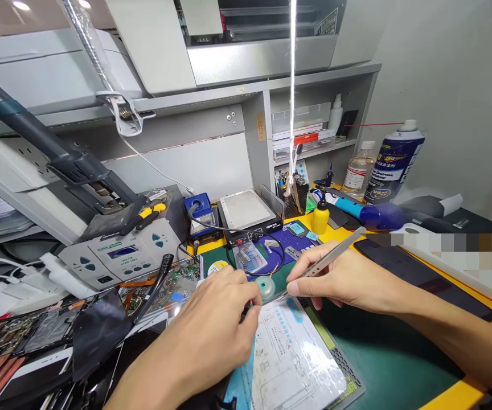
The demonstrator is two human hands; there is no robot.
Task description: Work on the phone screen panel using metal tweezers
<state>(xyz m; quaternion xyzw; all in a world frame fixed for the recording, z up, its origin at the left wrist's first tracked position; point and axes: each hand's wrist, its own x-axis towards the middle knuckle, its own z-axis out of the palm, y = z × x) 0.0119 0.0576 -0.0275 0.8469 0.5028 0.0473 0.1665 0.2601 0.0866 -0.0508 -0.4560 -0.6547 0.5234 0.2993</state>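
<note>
— On the green mat (382, 353), what do the two hands have?
— Right hand (344, 282) is closed in a pinch on metal tweezers (335, 253), their tips down by a small round pale-green tin (266, 287). Left hand (216, 330) lies curled, fingertips touching that tin on its near side; whether it grips anything I cannot tell.
— Anything inside the tin?
— Too small to tell. A printed plastic packet (292, 359) lies just in front of it.
— Other containers?
— Yellow dropper bottle (320, 216) stands upright behind the hands. Farther right, a clear bottle (358, 169) holding clear liquid, and a dark blue spray can (393, 162) with a white cap, side by side. A black mesh holder (294, 199) has tools standing in it. On the shelf, clear plastic boxes (300, 117); contents unclear.
</note>
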